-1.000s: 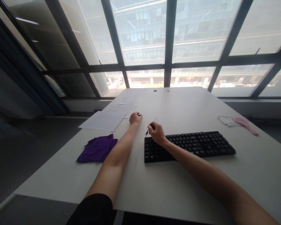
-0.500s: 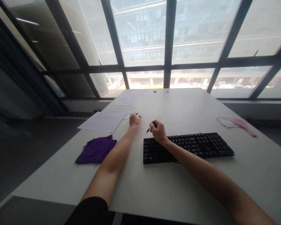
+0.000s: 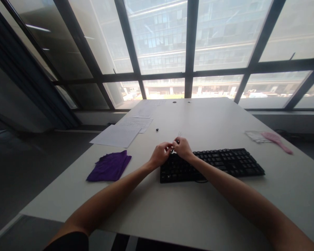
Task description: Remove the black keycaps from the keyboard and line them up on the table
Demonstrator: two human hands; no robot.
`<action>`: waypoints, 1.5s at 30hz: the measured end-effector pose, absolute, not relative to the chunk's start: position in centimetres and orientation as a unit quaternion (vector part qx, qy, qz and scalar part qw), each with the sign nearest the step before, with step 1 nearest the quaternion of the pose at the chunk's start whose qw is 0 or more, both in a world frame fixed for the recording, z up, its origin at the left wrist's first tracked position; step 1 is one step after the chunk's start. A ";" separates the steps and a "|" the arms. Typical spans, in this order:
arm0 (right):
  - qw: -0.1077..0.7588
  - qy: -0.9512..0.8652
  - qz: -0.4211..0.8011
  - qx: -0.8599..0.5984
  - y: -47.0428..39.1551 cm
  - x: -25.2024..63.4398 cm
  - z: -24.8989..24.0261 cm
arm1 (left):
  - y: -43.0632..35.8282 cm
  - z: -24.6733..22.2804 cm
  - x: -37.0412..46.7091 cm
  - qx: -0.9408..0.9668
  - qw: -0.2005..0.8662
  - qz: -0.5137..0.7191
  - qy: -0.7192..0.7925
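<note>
My right hand [image 3: 182, 147] is closed around a small black keycap puller [image 3: 177, 141], whose thin wire prongs stick out beyond the fingers. Right against it, my left hand [image 3: 161, 153] pinches at the puller's lower dark end; the exact grip is partly hidden. Both hands are over the upper left part of a black keyboard [image 3: 225, 163], which my right forearm crosses. A small black piece [image 3: 157, 129], probably a keycap, lies on the table beyond my left hand.
On the white table [image 3: 146, 209], a folded purple cloth [image 3: 108, 166] lies left of my arm. Paper sheets [image 3: 117, 135] are behind it. A pink brush [image 3: 276, 141] rests at the right over a clear packet [image 3: 258, 136]. Windows stand beyond the far edge.
My left hand has let go of the small black piece, leaving it on the table, and come back to meet my right hand at the puller.
</note>
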State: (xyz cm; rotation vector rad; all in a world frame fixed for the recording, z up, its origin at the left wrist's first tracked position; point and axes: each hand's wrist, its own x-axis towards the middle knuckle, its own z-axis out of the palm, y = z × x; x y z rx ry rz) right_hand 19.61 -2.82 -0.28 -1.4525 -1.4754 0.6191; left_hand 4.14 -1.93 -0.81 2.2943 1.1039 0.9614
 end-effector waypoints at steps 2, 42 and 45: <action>0.448 -0.610 0.251 -0.603 -2.6 19.5 0.0 | -3.1 -1.0 3.4 0.826 0.217 0.348 0.387; 0.422 -0.722 0.147 -0.528 -5.3 19.1 -1.0 | -3.9 -1.4 2.4 0.857 0.183 0.358 0.322; 0.427 -0.717 0.149 -0.530 -5.5 19.2 -1.0 | -4.0 -1.1 2.4 0.858 0.203 0.355 0.311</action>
